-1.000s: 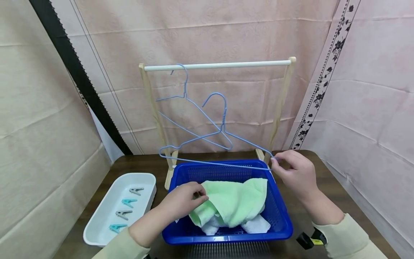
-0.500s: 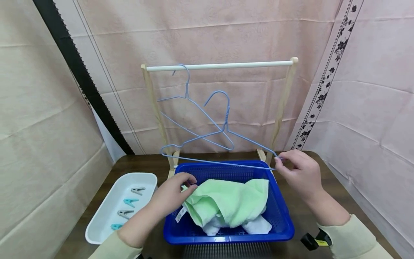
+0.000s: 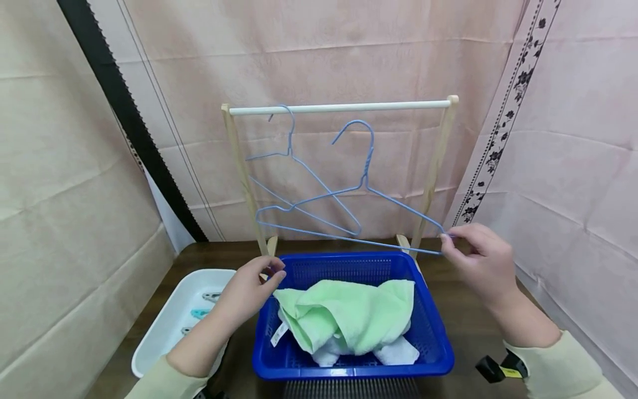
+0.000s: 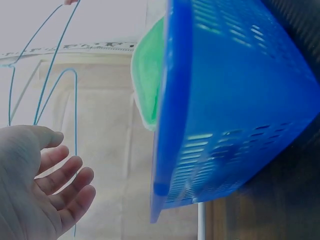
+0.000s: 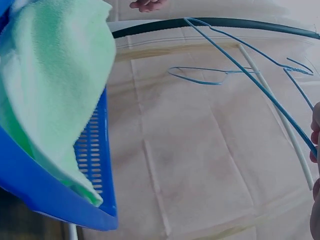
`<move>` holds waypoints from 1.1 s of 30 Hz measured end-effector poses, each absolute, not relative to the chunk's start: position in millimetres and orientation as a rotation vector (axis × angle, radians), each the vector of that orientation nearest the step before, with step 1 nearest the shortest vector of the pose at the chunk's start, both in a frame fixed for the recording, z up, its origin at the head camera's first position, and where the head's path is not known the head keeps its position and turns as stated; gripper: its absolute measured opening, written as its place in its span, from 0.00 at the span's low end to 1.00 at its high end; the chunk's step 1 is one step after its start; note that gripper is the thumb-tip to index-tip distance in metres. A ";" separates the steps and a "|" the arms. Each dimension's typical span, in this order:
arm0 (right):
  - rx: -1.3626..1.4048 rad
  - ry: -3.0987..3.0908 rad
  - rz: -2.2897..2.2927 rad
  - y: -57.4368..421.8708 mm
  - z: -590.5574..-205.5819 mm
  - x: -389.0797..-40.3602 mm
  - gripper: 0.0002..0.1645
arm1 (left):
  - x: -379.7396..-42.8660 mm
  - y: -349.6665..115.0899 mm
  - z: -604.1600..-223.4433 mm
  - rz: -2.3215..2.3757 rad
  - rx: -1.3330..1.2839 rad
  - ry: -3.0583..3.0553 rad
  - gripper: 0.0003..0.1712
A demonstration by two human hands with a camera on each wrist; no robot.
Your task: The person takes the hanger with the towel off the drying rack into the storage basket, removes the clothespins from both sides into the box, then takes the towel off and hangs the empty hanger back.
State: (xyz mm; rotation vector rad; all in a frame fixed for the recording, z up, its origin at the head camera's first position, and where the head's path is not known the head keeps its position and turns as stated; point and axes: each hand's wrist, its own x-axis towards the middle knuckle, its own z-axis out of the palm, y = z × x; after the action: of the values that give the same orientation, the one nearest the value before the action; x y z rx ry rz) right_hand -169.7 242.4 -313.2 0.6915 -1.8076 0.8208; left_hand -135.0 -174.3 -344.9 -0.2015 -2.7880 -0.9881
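Observation:
My right hand (image 3: 482, 260) pinches a blue wire hanger (image 3: 366, 176) by its right corner. The hanger is raised behind the blue basket (image 3: 349, 373), its hook upward and below the rack's white bar (image 3: 339, 107). My left hand (image 3: 247, 288) is at the basket's back left corner, fingers loosely bent and holding nothing, as the left wrist view also shows. A second blue hanger (image 3: 291, 141) hangs from the bar's left part. Inside the basket a light green towel (image 3: 349, 310) lies heaped over white cloth (image 3: 397, 352), with a white tag (image 3: 279, 334) at its left.
A white tray (image 3: 149, 344) on the left holds clothespins, among them a turquoise clothespin (image 3: 200, 313) and a grey clothespin (image 3: 211, 297); my left forearm partly covers it. The rack's wooden posts (image 3: 438, 155) stand behind the basket. Pale cloth (image 3: 389, 55) encloses the back and sides.
My right hand has moved right, lifting the hanger up and rightward, so its hook is nearer the bar. My left hand has shifted left from over the towel to the basket's corner.

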 end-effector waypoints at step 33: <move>0.353 -1.623 0.954 270.4 -282.4 -167.6 0.11 | -179.5 -226.2 -342.1 -1.065 -0.041 -2.439 0.17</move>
State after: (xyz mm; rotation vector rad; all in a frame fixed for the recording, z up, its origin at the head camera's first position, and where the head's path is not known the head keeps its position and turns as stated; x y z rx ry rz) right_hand -167.6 270.4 -282.4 0.3534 -1.6225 0.9544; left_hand -179.5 -226.2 -342.1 -0.0410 -2.4385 -1.0650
